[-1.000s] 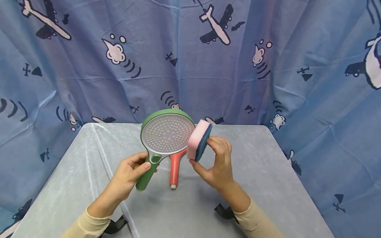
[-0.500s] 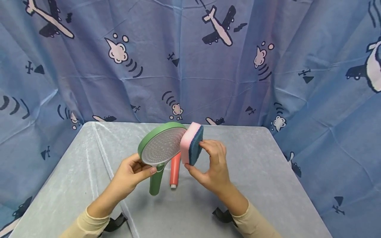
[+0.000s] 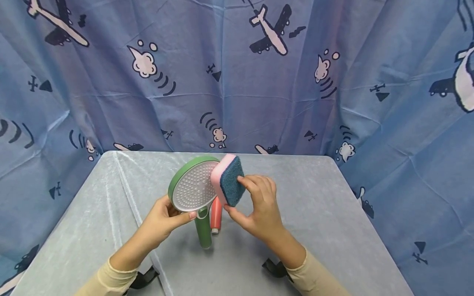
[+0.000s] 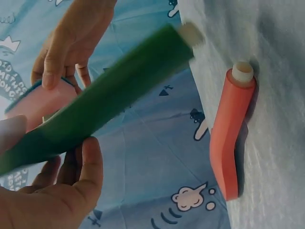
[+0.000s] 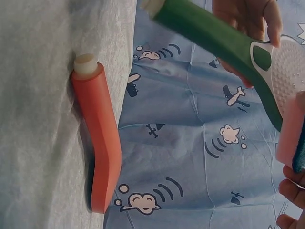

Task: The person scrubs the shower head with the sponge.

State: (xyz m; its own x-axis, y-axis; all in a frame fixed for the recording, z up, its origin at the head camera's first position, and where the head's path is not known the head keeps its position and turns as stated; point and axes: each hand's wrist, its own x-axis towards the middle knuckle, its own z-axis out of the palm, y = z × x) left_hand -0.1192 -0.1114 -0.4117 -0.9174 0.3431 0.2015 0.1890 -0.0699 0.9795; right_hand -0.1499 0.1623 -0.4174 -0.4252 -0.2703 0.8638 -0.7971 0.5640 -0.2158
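My left hand (image 3: 161,218) grips the green handheld shower head (image 3: 195,192) at the neck, thumb in front. My right hand (image 3: 261,209) pinches the pink-and-blue scrub sponge (image 3: 229,179) by its edges — pink side on the spray face. Red shower handle (image 3: 216,216) lies on the table (image 3: 318,209) between my hands, lower down.

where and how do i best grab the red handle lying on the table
Probably around the middle of the red handle, coming from the near side and pinching across its long sides. It is long and slim, and its pale tip points toward the head camera, while in that view the green shower head and the sponge hide its far part.
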